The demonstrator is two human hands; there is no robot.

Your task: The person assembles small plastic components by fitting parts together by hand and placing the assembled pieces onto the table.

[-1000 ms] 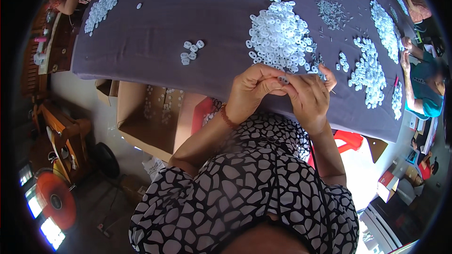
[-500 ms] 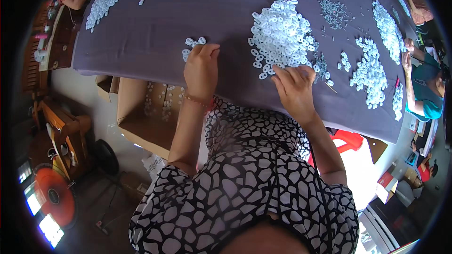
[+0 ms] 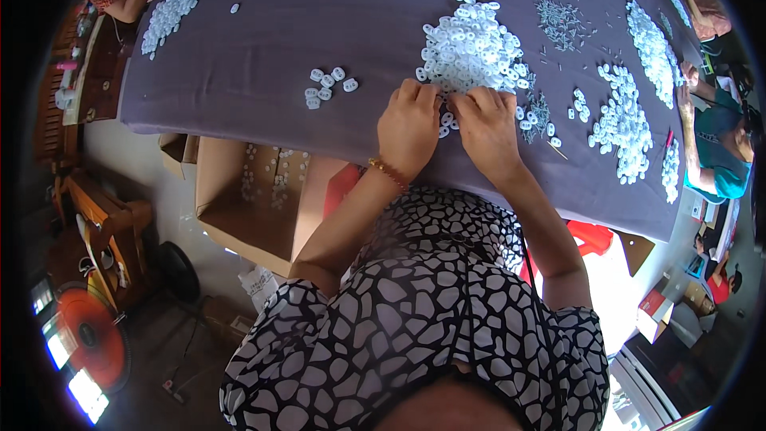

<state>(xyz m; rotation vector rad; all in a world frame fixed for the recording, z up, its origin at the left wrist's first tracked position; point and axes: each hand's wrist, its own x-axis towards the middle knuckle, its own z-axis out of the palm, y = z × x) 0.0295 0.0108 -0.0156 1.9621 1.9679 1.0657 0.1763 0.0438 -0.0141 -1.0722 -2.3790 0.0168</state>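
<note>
My left hand (image 3: pixel 408 129) and my right hand (image 3: pixel 487 129) are close together at the near side of a heap of small white oval plastic pieces (image 3: pixel 473 41) with holes. Both hands are closed, with the fingertips curled down and almost meeting. Whatever they pinch is hidden behind the fingers. To the left of my left hand lies a small group of the same white pieces (image 3: pixel 325 89). Beside my right hand, small grey screw-like pins (image 3: pixel 538 114) lie in a loose cluster, with a thin brownish stick (image 3: pixel 558 150) nearby.
More pins (image 3: pixel 561 22) lie scattered beyond the heap. Another heap of white pieces (image 3: pixel 622 129) is to the right on the dark tablecloth (image 3: pixel 255 56). An open cardboard box (image 3: pixel 247 233) with some pieces inside stands below the table edge. A co-worker in teal (image 3: pixel 714 144) sits at the right.
My left hand has moved right, from the small group to beside my right hand. My right hand has shifted slightly left, its fingers curled in. The small group is now fully visible.
</note>
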